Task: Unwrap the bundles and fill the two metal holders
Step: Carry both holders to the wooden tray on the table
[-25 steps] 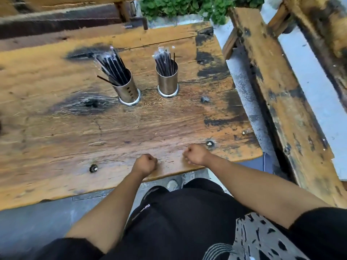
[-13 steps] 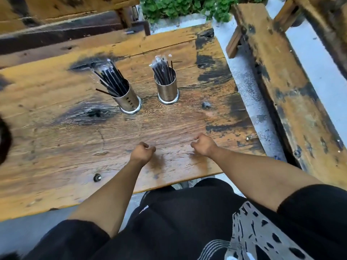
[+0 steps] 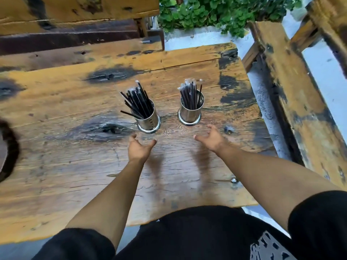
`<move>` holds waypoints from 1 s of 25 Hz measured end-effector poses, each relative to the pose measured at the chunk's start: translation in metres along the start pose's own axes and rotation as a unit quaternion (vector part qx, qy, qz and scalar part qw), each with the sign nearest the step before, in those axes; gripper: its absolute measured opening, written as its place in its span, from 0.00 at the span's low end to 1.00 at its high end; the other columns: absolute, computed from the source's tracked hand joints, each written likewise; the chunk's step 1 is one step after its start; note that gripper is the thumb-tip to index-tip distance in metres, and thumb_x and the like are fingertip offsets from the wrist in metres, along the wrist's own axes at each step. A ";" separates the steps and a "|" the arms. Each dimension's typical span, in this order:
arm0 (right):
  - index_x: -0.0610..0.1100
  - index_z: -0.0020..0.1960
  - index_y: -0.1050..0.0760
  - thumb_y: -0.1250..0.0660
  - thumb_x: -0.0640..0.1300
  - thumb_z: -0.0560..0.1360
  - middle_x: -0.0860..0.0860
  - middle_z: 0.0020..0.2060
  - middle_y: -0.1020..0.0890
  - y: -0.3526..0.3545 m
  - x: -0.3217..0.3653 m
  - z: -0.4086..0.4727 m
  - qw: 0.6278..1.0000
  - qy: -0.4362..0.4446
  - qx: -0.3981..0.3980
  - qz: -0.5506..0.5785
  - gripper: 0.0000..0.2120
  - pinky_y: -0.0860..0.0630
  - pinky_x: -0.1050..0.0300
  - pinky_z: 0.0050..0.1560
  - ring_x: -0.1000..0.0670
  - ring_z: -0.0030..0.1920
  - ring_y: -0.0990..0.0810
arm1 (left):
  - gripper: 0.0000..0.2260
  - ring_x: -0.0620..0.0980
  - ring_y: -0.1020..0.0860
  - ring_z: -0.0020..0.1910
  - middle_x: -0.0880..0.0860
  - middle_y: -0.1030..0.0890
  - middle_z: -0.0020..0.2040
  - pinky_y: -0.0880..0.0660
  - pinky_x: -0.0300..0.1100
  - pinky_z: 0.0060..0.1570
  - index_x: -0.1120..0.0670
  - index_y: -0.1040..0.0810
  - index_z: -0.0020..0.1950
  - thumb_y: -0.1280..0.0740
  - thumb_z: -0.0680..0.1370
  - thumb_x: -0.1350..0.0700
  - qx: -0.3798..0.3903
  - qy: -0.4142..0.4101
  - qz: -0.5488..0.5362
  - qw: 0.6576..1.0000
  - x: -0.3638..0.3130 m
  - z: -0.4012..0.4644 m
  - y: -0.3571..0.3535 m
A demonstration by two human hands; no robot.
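Two metal holders stand upright side by side on the wooden worktop [image 3: 56,166], apart from each other. Left holder [image 3: 148,121] sits just beyond the left hand [image 3: 139,149], at about 12 o'clock from it; right holder [image 3: 190,114] lies at about 11 o'clock from the right hand [image 3: 212,138]. Both hands hover with fingers spread wide and empty, near the holders but not touching them. Each holder is a shiny steel cylinder with a flared base ring; the left one shows small perforations. Thin black sticks [image 3: 139,102] in clear wrappers fan out of the left holder; a tighter bunch [image 3: 189,94] stands in the right. Worn, knotted planks carry dark stains. No writing is readable.
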State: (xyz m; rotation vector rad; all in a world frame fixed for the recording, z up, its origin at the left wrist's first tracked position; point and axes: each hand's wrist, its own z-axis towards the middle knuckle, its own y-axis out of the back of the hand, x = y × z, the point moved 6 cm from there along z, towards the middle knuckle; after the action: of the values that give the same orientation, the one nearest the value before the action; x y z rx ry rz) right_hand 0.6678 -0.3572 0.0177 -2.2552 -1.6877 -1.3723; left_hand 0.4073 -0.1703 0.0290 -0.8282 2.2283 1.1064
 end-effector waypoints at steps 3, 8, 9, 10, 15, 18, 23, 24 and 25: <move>0.46 0.79 0.45 0.20 0.55 0.66 0.42 0.75 0.33 -0.007 0.013 0.027 1.000 0.004 0.002 0.015 0.51 0.34 0.49 0.73 0.41 0.73 0.32 | 0.45 0.57 0.32 0.73 0.58 0.33 0.75 0.33 0.52 0.72 0.55 0.42 0.76 0.19 0.67 0.46 -0.004 -0.015 -0.047 0.999 -0.011 0.028 -0.003; 0.46 0.81 0.49 0.15 0.52 0.60 0.45 0.78 0.37 -0.005 0.032 0.072 0.997 0.025 -0.018 0.068 0.60 0.37 0.46 0.76 0.44 0.76 0.36 | 0.49 0.52 0.35 0.75 0.53 0.35 0.76 0.36 0.51 0.74 0.52 0.44 0.77 0.17 0.65 0.47 0.016 -0.034 -0.099 0.994 -0.025 0.065 -0.014; 0.46 0.80 0.48 0.15 0.51 0.60 0.46 0.77 0.35 -0.006 0.036 0.079 0.997 0.039 -0.009 0.073 0.60 0.36 0.45 0.76 0.45 0.76 0.35 | 0.46 0.51 0.32 0.72 0.49 0.31 0.72 0.33 0.50 0.73 0.51 0.40 0.74 0.17 0.64 0.48 0.019 -0.050 -0.110 0.992 -0.026 0.070 -0.016; 0.47 0.79 0.46 0.14 0.49 0.59 0.48 0.75 0.32 -0.007 0.039 0.084 0.996 0.054 -0.005 0.073 0.59 0.34 0.46 0.75 0.46 0.74 0.33 | 0.42 0.48 0.28 0.68 0.45 0.28 0.67 0.31 0.49 0.72 0.50 0.37 0.71 0.16 0.63 0.49 0.017 -0.066 -0.119 0.991 -0.028 0.074 -0.018; 0.51 0.75 0.40 0.14 0.47 0.58 0.65 0.61 0.24 -0.010 0.047 0.103 0.986 0.126 -0.008 0.105 0.53 0.32 0.76 0.61 0.70 0.61 0.26 | 0.37 0.35 0.25 0.61 0.47 0.24 0.62 0.28 0.39 0.67 0.49 0.32 0.65 0.16 0.62 0.51 -0.002 -0.091 -0.136 0.987 -0.034 0.096 -0.026; 0.52 0.74 0.38 0.13 0.52 0.56 0.64 0.62 0.23 -0.013 0.050 0.109 0.985 0.139 -0.005 0.105 0.53 0.30 0.71 0.64 0.64 0.64 0.25 | 0.37 0.39 0.23 0.60 0.49 0.22 0.61 0.27 0.36 0.64 0.51 0.31 0.65 0.16 0.62 0.51 -0.025 -0.091 -0.145 0.985 -0.040 0.106 -0.029; 0.53 0.73 0.38 0.14 0.55 0.56 0.61 0.62 0.21 -0.016 0.045 0.111 0.984 0.138 -0.008 0.112 0.53 0.28 0.60 0.68 0.59 0.65 0.24 | 0.35 0.35 0.21 0.56 0.49 0.20 0.59 0.25 0.28 0.56 0.57 0.31 0.65 0.16 0.64 0.60 -0.025 -0.099 -0.174 0.979 -0.047 0.110 -0.032; 0.53 0.73 0.38 0.14 0.55 0.56 0.63 0.61 0.21 -0.016 0.045 0.110 0.984 0.137 -0.009 0.113 0.52 0.28 0.61 0.67 0.60 0.64 0.23 | 0.35 0.35 0.21 0.56 0.49 0.20 0.59 0.25 0.28 0.56 0.58 0.30 0.65 0.17 0.64 0.60 -0.027 -0.101 -0.179 0.978 -0.048 0.107 -0.030; 0.54 0.72 0.37 0.14 0.54 0.56 0.64 0.59 0.20 -0.015 0.045 0.106 0.984 0.136 -0.012 0.113 0.51 0.27 0.62 0.67 0.61 0.63 0.23 | 0.35 0.35 0.21 0.56 0.48 0.20 0.59 0.26 0.27 0.55 0.58 0.30 0.66 0.17 0.64 0.60 -0.031 -0.106 -0.179 0.978 -0.050 0.102 -0.028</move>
State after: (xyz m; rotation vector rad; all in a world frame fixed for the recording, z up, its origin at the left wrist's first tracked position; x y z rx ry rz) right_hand 0.7243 -0.2650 -0.0262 -2.0752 -1.2960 -1.5643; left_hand 0.4785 -0.0851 -0.0064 -1.0378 1.7907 1.0380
